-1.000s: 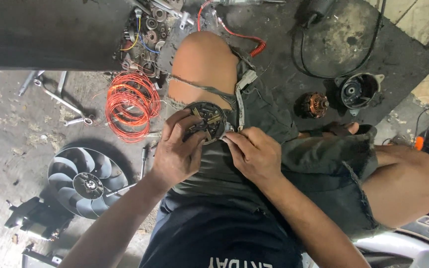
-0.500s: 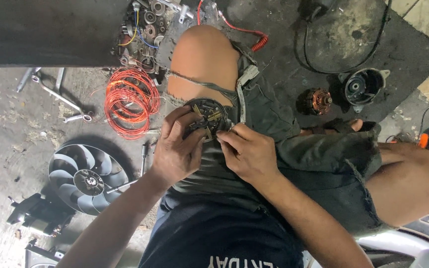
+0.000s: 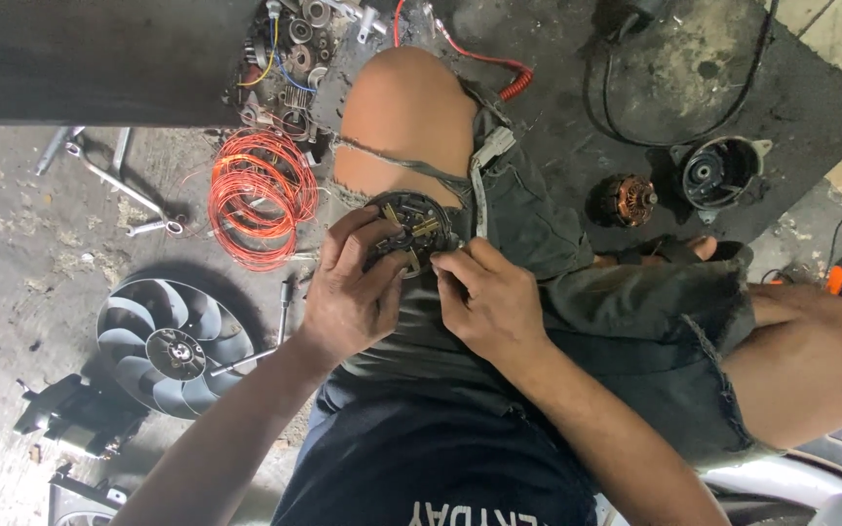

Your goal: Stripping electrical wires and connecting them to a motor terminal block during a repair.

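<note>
1. Two hands hold one small round motor part [image 3: 411, 232] on the person's lap, just below the bare knee [image 3: 406, 107]. The left hand [image 3: 353, 292] wraps around its left side and grips it. The right hand [image 3: 489, 297] pinches at its right edge with curled fingertips.
2. I think the part could slip off the leg and drop on the dirty floor [image 3: 21, 244]. Little brass bits inside it might pop loose and get lost among the screws and scraps.
3. The orange wire coil [image 3: 260, 195] and the grey fan [image 3: 168, 341] lie close by on the floor; a falling part could roll under them.
4. The fingers hide much of the part. I cannot tell what the right hand pinches.
</note>
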